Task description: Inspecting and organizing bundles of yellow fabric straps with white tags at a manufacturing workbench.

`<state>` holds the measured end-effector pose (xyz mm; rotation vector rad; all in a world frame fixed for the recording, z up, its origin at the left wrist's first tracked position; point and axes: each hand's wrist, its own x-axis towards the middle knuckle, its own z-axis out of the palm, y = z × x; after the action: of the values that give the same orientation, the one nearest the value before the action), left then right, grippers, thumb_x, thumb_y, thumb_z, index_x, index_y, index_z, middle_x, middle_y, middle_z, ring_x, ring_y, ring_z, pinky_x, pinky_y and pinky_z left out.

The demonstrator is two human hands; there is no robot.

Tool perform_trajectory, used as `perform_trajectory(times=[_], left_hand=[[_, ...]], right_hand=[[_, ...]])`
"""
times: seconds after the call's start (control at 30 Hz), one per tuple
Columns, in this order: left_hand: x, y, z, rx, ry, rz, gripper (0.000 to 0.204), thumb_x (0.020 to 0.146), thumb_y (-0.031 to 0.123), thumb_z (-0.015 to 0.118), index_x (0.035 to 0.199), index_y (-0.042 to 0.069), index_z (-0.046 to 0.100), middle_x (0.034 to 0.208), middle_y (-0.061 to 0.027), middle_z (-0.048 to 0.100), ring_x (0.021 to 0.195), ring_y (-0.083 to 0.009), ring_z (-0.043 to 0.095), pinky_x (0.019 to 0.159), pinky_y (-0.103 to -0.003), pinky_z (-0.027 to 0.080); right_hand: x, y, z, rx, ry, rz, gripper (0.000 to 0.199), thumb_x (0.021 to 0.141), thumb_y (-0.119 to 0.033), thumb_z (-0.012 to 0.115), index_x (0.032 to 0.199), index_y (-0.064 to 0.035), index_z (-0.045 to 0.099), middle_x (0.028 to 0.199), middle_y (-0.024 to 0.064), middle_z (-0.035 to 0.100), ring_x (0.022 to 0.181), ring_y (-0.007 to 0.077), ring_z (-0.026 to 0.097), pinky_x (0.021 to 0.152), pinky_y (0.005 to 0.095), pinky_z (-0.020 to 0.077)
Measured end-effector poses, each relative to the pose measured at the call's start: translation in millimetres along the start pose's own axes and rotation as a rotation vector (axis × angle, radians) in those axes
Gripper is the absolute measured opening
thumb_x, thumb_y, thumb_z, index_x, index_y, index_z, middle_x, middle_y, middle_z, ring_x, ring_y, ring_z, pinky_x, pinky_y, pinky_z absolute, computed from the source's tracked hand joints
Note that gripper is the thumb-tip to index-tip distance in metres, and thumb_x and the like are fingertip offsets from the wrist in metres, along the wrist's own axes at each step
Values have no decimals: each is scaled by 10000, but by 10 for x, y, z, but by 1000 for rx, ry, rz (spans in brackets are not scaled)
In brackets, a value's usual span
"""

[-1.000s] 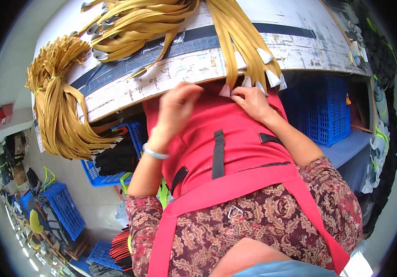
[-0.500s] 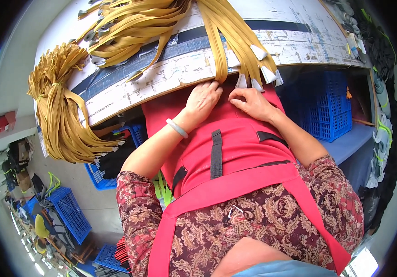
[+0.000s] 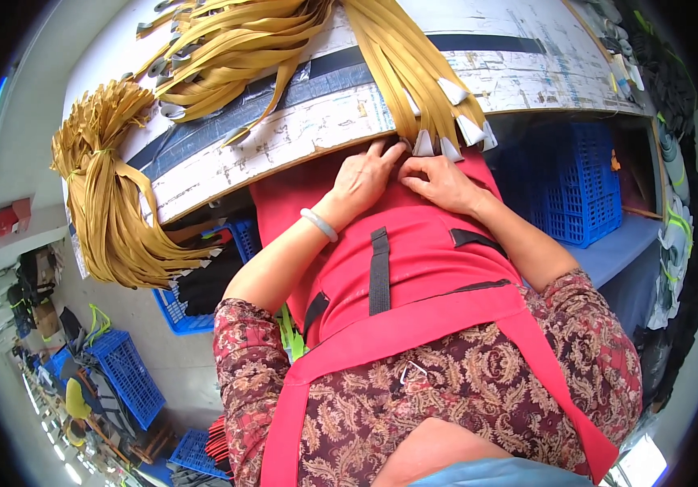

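Observation:
A bundle of flat yellow straps (image 3: pixel 410 65) hangs over the table's near edge, several with white tips (image 3: pixel 469 130). Bent at that edge, my left hand (image 3: pixel 365 177) closes its fingers at the lower end of the leftmost hanging strap; the fingertips are partly hidden. Close on its right, my right hand (image 3: pixel 440 183) has thumb and forefinger curled together, just below the white tips. Whatever it may pinch is hidden. Both hands are in front of the red apron (image 3: pixel 414 235) I wear. A pale bangle (image 3: pixel 320 225) circles my left wrist.
More yellow straps (image 3: pixel 235 57) lie across the white, worn table (image 3: pixel 316 126). A tied bunch (image 3: pixel 109 211) droops off its left end. Under the table on the right, a blue crate (image 3: pixel 580 191) sits on a shelf (image 3: pixel 633 243); another blue crate (image 3: pixel 126 377) stands on the left.
The leftmost hanging strap has swung right against the rest of the bundle. My left hand has shifted slightly right with it, closer to my right hand, which has barely moved.

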<state>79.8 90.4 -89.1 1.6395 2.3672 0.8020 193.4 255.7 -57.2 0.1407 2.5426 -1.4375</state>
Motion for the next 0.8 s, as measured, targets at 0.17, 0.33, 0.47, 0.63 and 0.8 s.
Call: perform_trajectory(times=[0.17,0.33,0.47,0.63,0.8], left_hand=[[63,14,218,-945,203,-461,125,851,25,707,972,-2,695,846,-71,716,774,-104,651,719,-261,539],[-100,58,-1,-1412,240,-573,149,877,8,679,1022,-22,662,912,-66,698,800,-131,671,722,-261,560],[-105,52,10,-1359,164,-745,300,924,113,666,1170,-53,626,1051,-125,687,866,-169,677,743,-275,566],[188,129,310,-1273,96,-746,301,928,169,673,1141,-44,659,976,-106,702,831,-148,662,728,-252,548],[-1,200,109,-1724,17,-750,204,966,151,608,1098,1,649,973,-64,686,822,-132,652,725,-258,553]], right_hand=[[-65,-77,-34,1,-21,68,192,902,-156,619,993,10,651,890,164,689,829,258,673,765,354,516],[-172,-133,16,171,170,-9,128,951,-94,600,1021,5,642,851,38,648,715,88,588,658,246,491],[-172,-130,11,307,396,16,119,959,-80,614,1056,-13,631,898,7,632,699,50,558,628,193,467],[-113,-114,28,407,389,37,130,953,-97,624,1045,-8,644,863,15,647,674,55,558,596,208,471],[-284,-137,-132,337,461,-40,126,943,-97,639,1027,-4,655,854,35,653,704,80,584,648,230,491]])
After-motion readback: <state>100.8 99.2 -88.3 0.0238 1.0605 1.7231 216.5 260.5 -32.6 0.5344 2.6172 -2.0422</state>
